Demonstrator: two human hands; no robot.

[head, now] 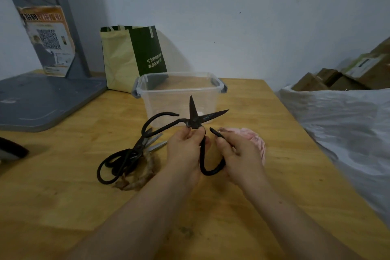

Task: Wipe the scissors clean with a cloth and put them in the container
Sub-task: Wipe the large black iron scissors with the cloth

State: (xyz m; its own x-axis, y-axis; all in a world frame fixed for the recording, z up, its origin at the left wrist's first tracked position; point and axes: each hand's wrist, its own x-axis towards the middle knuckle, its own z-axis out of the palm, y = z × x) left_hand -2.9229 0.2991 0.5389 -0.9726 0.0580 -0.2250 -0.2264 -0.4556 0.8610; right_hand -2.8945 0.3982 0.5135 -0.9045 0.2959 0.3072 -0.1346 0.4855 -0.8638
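Black iron scissors (193, 115) are held above the wooden table (274, 154), blades spread apart and pointing up and to the right. My left hand (185, 145) pinches them at the pivot. My right hand (238, 154) grips the lower handle loop. A pink cloth (256, 136) lies bunched on the table just behind my right hand. A clear plastic container (179, 93) with grey clips stands open behind the scissors. More scissors (126, 156) lie in a pile to the left of my left hand.
A yellow and green bag (130, 57) stands behind the container. A grey stand with a poster (46, 42) fills the far left. White plastic sheeting (348, 124) and cardboard boxes (346, 76) lie past the table's right edge. A braided brown ring (145, 173) sits under the pile.
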